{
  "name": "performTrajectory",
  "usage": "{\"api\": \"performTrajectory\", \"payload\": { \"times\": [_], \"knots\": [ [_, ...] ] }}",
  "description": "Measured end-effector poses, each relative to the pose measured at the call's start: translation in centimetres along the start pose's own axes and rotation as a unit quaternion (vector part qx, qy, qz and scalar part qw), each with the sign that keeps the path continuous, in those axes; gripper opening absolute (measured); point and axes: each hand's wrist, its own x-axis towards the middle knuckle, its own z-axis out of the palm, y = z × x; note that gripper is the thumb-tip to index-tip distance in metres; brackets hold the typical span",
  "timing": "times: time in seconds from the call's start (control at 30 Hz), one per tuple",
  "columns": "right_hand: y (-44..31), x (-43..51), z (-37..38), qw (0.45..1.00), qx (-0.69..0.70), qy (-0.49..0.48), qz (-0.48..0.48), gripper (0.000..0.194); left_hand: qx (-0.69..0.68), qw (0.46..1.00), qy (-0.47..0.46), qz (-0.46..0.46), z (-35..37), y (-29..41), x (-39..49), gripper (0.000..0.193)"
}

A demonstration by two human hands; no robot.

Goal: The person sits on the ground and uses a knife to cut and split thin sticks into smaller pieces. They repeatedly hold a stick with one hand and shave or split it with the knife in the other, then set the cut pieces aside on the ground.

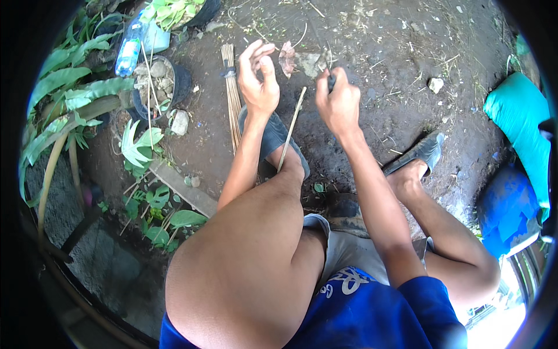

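Observation:
My right hand (339, 102) is closed on the dark handle of a thin tool, perhaps a knife, whose blurred dark shaft (321, 37) points away from me over the soil. To its left, my left hand (260, 85) is raised with its fingers curled and apart, and nothing shows in it. A bundle of thin brown sticks (230, 94), tied with a dark band, lies on the ground left of my left hand and runs down behind the forearm. One pale thin stick (293, 126) slants over my sandalled foot, between my hands. A dry leaf (287, 59) lies just beyond.
Left are a black pot of stones (173, 87), a plastic bottle (129, 52), leafy plants (137, 141) and a flat strip (178, 183). A potted plant (174, 12) stands at the top. A pale stone (435, 85) lies right, with teal cloth (518, 109) and a blue object (508, 209) farther over.

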Motion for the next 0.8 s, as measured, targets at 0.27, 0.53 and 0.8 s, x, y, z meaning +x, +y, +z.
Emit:
{"api": "performTrajectory", "payload": {
  "times": [0.27,0.53,0.8],
  "knots": [
    [-0.1,-0.2,-0.5,0.997,0.042,0.020,-0.064,0.018,0.010,0.991,-0.006,0.134,0.2,5.9,1.2,0.050],
    [1.8,0.9,0.9,0.999,0.020,0.010,-0.027,0.022,0.078,0.974,-0.062,0.205,0.7,9.7,4.2,0.057],
    [1.5,0.2,0.6,1.000,-0.015,-0.021,-0.001,0.027,0.141,0.969,-0.141,0.147,2.5,10.3,3.7,0.028]
  ]
}}
